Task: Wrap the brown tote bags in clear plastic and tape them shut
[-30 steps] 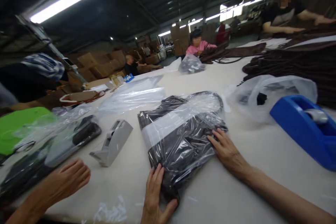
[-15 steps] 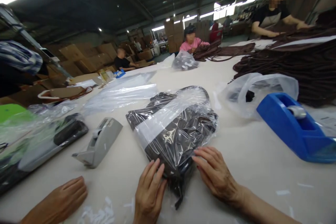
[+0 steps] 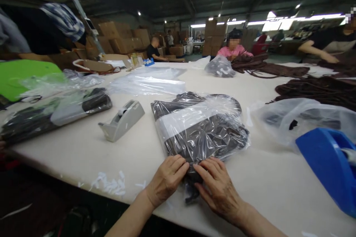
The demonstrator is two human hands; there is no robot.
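A folded dark brown fabric bundle (image 3: 222, 129) lies on the table in a clear plastic bag (image 3: 198, 144), with a white paper band (image 3: 182, 120) across it. My left hand (image 3: 169, 176) is at the bag's near end, fingers bent and closed on the plastic. Beside it my right hand (image 3: 218, 183) grips the same end, its thumb low and its fingers over the top. Between my hands, the gathered end of the bag hangs toward the table's front edge.
A grey tape dispenser (image 3: 122, 120) stands left of the bundle, a blue tape dispenser (image 3: 325, 163) at the right. Another bagged bundle (image 3: 66, 113) lies far left. Clear plastic sheets (image 3: 150, 81), tape scraps (image 3: 109, 184) and a white plastic bag (image 3: 306, 114) are also here. Co-workers sit beyond.
My view has swung right and level. My hands have come closer together and closed on the bag's near end. Another person's hand at the lower left has gone from there.
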